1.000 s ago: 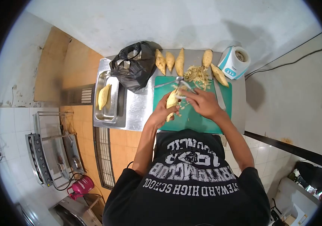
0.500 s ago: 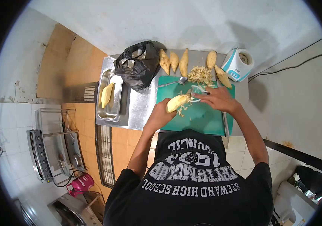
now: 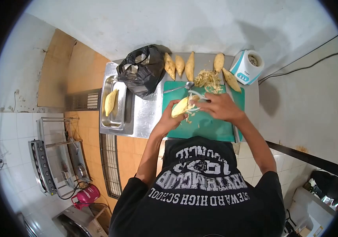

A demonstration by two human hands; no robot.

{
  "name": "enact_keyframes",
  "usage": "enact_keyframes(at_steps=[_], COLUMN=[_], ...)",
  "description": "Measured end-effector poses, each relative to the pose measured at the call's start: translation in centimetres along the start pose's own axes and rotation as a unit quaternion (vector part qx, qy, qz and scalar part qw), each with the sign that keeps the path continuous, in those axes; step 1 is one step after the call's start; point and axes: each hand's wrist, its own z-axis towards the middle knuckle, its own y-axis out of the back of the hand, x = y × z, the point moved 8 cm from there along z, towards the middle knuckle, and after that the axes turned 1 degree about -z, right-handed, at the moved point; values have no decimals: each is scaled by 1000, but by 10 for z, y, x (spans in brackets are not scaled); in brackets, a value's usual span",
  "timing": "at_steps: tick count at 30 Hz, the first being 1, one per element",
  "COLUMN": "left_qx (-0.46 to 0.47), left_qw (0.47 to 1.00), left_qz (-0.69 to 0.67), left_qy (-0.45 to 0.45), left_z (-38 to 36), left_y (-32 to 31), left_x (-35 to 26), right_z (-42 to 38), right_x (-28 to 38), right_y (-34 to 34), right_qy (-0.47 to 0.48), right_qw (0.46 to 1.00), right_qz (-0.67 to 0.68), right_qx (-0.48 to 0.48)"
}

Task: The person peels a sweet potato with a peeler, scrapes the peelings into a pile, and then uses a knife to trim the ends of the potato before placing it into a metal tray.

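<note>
My left hand (image 3: pixel 169 121) is closed around the lower end of a sweet potato (image 3: pixel 180 107), whose flesh shows pale yellow. It is held tilted over a green cutting board (image 3: pixel 212 129). In my right hand (image 3: pixel 223 106) is a peeler with a light-coloured handle (image 3: pixel 197 94), its head against the upper end of the sweet potato; the fingers partly hide the blade. Loose scraps of peel lie on the board beneath. A heap of peelings (image 3: pixel 207 80) sits at the board's far edge, and a metal spoon (image 3: pixel 189 85) rests to its left.
Several sweet potatoes (image 3: pixel 190 67) lie along the wall. A black plastic bag (image 3: pixel 140 75) stands left of them. Another pale sweet potato (image 3: pixel 110 103) is in a steel pan (image 3: pixel 117 125) at far left. A white and blue blender base (image 3: pixel 248 67) stands at back right.
My right hand has moved slightly left with the peeler, which now reaches across the sweet potato's upper end. My left hand still holds the sweet potato. The whole view has shifted a little.
</note>
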Motion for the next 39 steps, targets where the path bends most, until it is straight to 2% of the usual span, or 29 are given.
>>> enact_keyframes(at_steps=[1,2,3,4,7,9,13,15,18,23,24,26,28,29,30,31,33,39], left_qx=[0,20,40,40,56,27,36,30,41,25,7,-10,-75,-98,-92,-85,-68,-39], left_qw=[1000,998,992,992,988,988,983,991,994,995,997,997,955,953,951,948,946,954], left_qz=[0,-57,-113,-113,-114,-115,-153,-107,-101,-92,-68,-47,161,217,223,231,234,170], left_qy=[-1,15,31,33,86,98,89,71,33,-21,-36,-58,-236,-189,-192,-202,-214,-242], left_z=[-1,-2,-3,-4,-6,-6,-3,3,0,-9,-14,-9,-2,-6,-8,-9,-8,-17], left_y=[0,-4,-8,-6,-4,2,6,3,-4,14,17,19,22,16,10,3,0,5], left_x=[-3,-2,0,1,8,9,9,6,-10,-14,-20,-21,-32,-42,-48,-53,-56,-54], right_z=[4,4,5,4,0,-2,5,16,21,-13,-13,-11,0,10,16,18,20,-4], right_x=[12,19,18,14,-9,-37,-44,-15,1,-74,-81,-72,-47,-25,-10,-7,-2,-51], right_y=[0,1,-2,-1,0,-10,15,16,19,9,14,17,26,39,47,48,34,15], right_qy=[24,48,43,42,50,45,41,61,86,4,-25,-21,-17,17,47,39,54,39], right_qw=[999,997,998,998,997,982,993,997,994,999,998,999,1000,999,997,997,995,999], right_qz=[6,13,12,14,-66,-173,-109,-50,-59,-52,-55,-33,-6,-12,-18,-21,-72,-34], right_qx=[-25,-51,-42,-42,-8,66,6,-7,-12,7,23,3,-14,-34,-54,-62,35,14])
